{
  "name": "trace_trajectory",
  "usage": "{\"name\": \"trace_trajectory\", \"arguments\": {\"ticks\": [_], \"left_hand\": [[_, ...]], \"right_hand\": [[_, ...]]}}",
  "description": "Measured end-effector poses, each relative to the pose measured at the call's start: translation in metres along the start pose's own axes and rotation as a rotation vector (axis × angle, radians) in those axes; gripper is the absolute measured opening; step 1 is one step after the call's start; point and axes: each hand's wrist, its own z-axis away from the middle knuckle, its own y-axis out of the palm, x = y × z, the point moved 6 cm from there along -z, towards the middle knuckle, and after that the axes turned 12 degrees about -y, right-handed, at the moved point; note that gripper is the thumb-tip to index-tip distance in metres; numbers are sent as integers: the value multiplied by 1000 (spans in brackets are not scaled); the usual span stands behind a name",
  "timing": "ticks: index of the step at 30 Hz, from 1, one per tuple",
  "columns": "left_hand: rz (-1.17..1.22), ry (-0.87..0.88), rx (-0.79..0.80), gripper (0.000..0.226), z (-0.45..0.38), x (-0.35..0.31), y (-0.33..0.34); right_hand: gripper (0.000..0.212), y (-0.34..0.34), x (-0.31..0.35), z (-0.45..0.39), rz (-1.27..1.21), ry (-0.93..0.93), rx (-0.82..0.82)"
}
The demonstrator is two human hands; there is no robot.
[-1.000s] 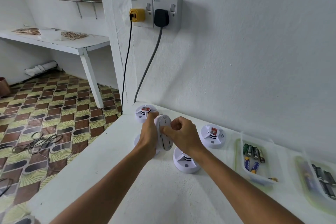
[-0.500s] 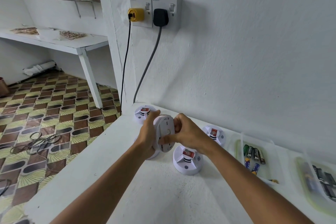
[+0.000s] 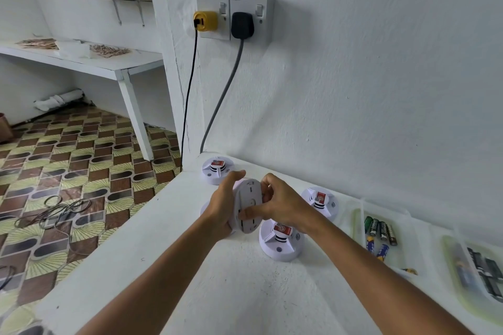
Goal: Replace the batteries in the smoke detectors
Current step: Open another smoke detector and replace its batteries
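Observation:
I hold a white round smoke detector (image 3: 249, 205) on edge above the white counter (image 3: 206, 285), its flat back plate turned to the right. My left hand (image 3: 223, 205) grips its left side from behind. My right hand (image 3: 280, 205) grips the back plate, thumb pressed low on it and fingers curled over the top rim. Three more detectors with red labels sit on the counter: one at the far corner (image 3: 217, 170), one just below my right hand (image 3: 280, 241), one behind my right wrist (image 3: 322, 201). Part of another white disc (image 3: 204, 208) shows behind my left hand.
A clear tray (image 3: 386, 236) with several AA batteries lies to the right; a second tray (image 3: 479, 272) with dark batteries sits at the far right edge. Two plugs (image 3: 242, 25) hang cables down to the counter's back corner. The counter's left edge drops to a patterned floor.
The held detector has tipped a little and my right thumb has slid lower on the back plate. Both hands stay in nearly the same spot above the counter.

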Motion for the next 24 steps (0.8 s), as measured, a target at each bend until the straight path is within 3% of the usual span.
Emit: {"name": "trace_trajectory", "arguments": {"ticks": [8, 12, 15, 17, 20, 24], "left_hand": [[14, -16, 17, 47, -3, 5, -3], [216, 30, 92, 35, -2, -1, -7], [276, 119, 110, 24, 0, -8, -12], [321, 182, 112, 24, 2, -12, -14], [385, 223, 114, 29, 2, -15, -17], [430, 300, 133, 31, 2, -18, -19]], "right_hand": [[55, 0, -1, 2, -3, 9, -32], [53, 1, 5, 6, -49, -84, -163], [39, -1, 0, 12, -75, -103, -373], [33, -2, -15, 15, -298, 28, -439], [35, 20, -19, 18, -934, 206, -218], [42, 28, -8, 19, -1087, 123, -84]]}}
